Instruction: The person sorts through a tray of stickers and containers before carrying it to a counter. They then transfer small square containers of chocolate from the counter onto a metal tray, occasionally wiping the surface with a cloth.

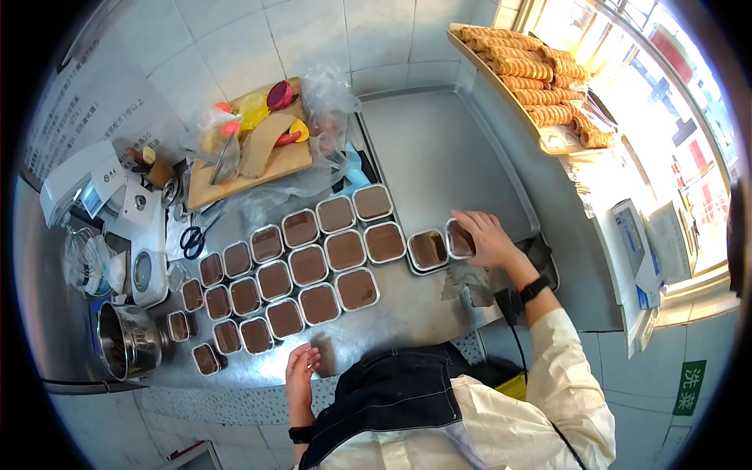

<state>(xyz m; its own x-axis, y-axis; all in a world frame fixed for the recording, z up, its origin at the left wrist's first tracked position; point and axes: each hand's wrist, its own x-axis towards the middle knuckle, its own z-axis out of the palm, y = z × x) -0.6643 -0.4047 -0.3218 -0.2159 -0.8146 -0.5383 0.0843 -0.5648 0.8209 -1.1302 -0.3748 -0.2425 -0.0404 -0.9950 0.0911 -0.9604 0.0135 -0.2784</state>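
Dark apron [392, 407] nearest us, and out past it stretches the right arm in its cream sleeve [568, 368], a black band on the wrist. And look where the right hand [487, 239] is: right over a chocolate-filled tub [457, 242] at the near end of the metal tray [454, 149]! The tub sits under the palm side, its left part peeking out, its right part hidden by the hand. Fingers bent, moderately spread, tips over at the far rim, touching the tub; whether they grip it firmly, we cannot tell, since the hand covers that side. Just to its left, a neighbouring tub [428, 250], brown filling showing. Across to the left hand [301, 368], low by the near edge of the table [399, 317]: fingers loosely curled, a gap to the thumb, nothing in them, with the nearest rows of tubs [304, 265] just beyond. Those rows run slantwise over the table, toward a steel pot [129, 341] at far left. Behind them, a wooden board [294, 160] and dark-handled scissors [193, 242]; up at the right, a tray of golden rolls [525, 74].
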